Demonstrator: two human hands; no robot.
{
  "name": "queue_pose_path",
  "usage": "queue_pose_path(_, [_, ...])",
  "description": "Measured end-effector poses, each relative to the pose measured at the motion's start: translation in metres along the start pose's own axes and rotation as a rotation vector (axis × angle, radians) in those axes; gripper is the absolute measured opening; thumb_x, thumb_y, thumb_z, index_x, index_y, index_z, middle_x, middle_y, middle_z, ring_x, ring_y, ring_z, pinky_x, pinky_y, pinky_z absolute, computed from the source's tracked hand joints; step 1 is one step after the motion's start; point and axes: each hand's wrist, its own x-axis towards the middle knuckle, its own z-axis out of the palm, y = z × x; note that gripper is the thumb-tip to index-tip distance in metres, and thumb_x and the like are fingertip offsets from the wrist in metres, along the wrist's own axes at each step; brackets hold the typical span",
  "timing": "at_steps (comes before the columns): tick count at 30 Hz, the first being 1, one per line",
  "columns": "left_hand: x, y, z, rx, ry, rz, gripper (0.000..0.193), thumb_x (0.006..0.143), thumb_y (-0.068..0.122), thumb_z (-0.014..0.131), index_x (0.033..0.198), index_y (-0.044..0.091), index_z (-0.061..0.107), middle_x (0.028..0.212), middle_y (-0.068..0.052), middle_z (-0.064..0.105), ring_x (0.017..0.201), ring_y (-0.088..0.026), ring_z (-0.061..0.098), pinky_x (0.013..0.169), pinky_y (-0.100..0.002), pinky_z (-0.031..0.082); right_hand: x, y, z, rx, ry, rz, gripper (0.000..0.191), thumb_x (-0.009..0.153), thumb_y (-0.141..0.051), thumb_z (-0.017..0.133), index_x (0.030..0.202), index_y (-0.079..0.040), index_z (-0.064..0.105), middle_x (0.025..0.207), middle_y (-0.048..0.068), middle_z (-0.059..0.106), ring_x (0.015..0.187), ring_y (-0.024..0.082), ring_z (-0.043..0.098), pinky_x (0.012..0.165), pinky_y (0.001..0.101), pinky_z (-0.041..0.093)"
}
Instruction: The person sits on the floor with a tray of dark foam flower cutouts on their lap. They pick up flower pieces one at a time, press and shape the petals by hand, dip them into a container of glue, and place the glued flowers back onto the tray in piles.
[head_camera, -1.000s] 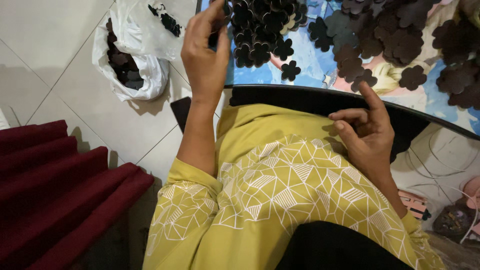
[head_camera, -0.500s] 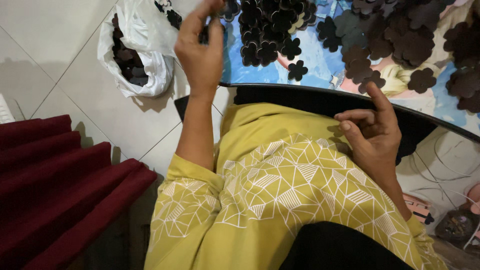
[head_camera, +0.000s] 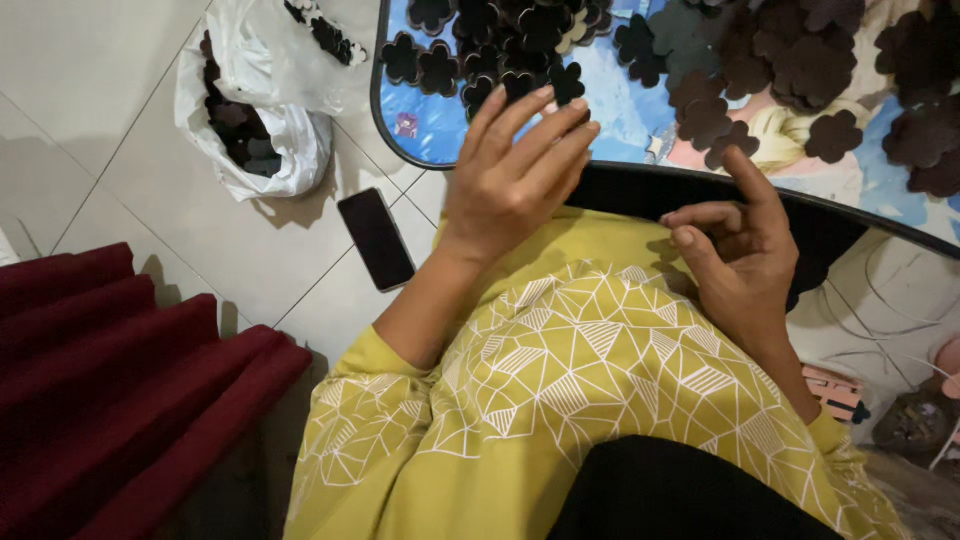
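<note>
From the head view, the left hand (head_camera: 510, 175) hovers with fingers spread and empty just below the heap of dark flower-shaped foam cutouts (head_camera: 520, 45) on the black-rimmed, blue-printed tray (head_camera: 395, 125). The right hand (head_camera: 740, 245) rests on the yellow patterned cloth (head_camera: 600, 380), fingers curled loosely; whether they pinch anything cannot be told. A careless sweep could, I judge, knock cutouts off the tray edge onto the tiled floor (head_camera: 130, 190). A crumpled white plastic bag (head_camera: 250, 130) holding more cutouts lies on the floor left of the tray, a black phone (head_camera: 375, 238) near it.
</note>
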Motion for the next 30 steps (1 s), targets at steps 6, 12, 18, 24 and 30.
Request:
queue_pose_path(6, [0.019, -0.003, 0.018, 0.069, 0.070, -0.154, 0.020, 0.099, 0.016, 0.082, 0.117, 0.014, 0.074, 0.120, 0.001, 0.065, 0.124, -0.024, 0.054, 0.119, -0.049, 0.044, 0.000, 0.001, -0.006, 0.033, 0.028, 0.030, 0.070, 0.105, 0.003, 0.069, 0.167, -0.002, 0.036, 0.107, 0.013, 0.071, 0.105, 0.015, 0.069, 0.099, 0.0291, 0.055])
queue_pose_path(12, [0.050, -0.012, 0.031, 0.320, 0.081, -0.033, 0.036, 0.095, 0.010, 0.068, 0.132, 0.011, 0.069, 0.142, -0.006, 0.055, 0.135, -0.026, 0.049, 0.123, -0.046, 0.038, -0.003, 0.007, -0.010, 0.057, 0.028, 0.018, 0.069, 0.104, 0.003, 0.068, 0.166, -0.002, 0.038, 0.108, 0.013, 0.071, 0.104, 0.015, 0.069, 0.099, 0.0286, 0.054])
queue_pose_path(18, [0.072, -0.034, 0.032, 0.465, -0.141, 0.118, 0.032, 0.085, 0.012, 0.066, 0.116, 0.005, 0.070, 0.128, -0.008, 0.057, 0.122, -0.029, 0.053, 0.108, -0.044, 0.042, -0.005, 0.009, -0.018, 0.056, 0.038, 0.014, 0.069, 0.104, 0.002, 0.068, 0.166, -0.002, 0.037, 0.107, 0.013, 0.072, 0.105, 0.014, 0.069, 0.100, 0.0280, 0.054])
queue_pose_path(24, [0.077, -0.042, 0.021, 0.312, -0.209, 0.149, 0.021, 0.079, 0.016, 0.072, 0.098, 0.010, 0.069, 0.117, -0.005, 0.060, 0.116, -0.027, 0.055, 0.104, -0.042, 0.042, -0.008, 0.011, -0.023, 0.045, 0.057, 0.039, 0.070, 0.104, 0.001, 0.069, 0.166, -0.002, 0.037, 0.108, 0.013, 0.072, 0.103, 0.013, 0.068, 0.096, 0.0263, 0.053])
queue_pose_path(30, [0.091, -0.040, -0.001, 0.015, -0.143, 0.169, 0.014, 0.088, 0.010, 0.082, 0.094, 0.018, 0.072, 0.111, -0.002, 0.060, 0.114, -0.027, 0.055, 0.098, -0.045, 0.040, -0.008, 0.012, -0.026, 0.032, 0.055, 0.005, 0.068, 0.103, 0.002, 0.069, 0.164, -0.001, 0.039, 0.111, 0.013, 0.072, 0.102, 0.013, 0.069, 0.094, 0.0274, 0.055])
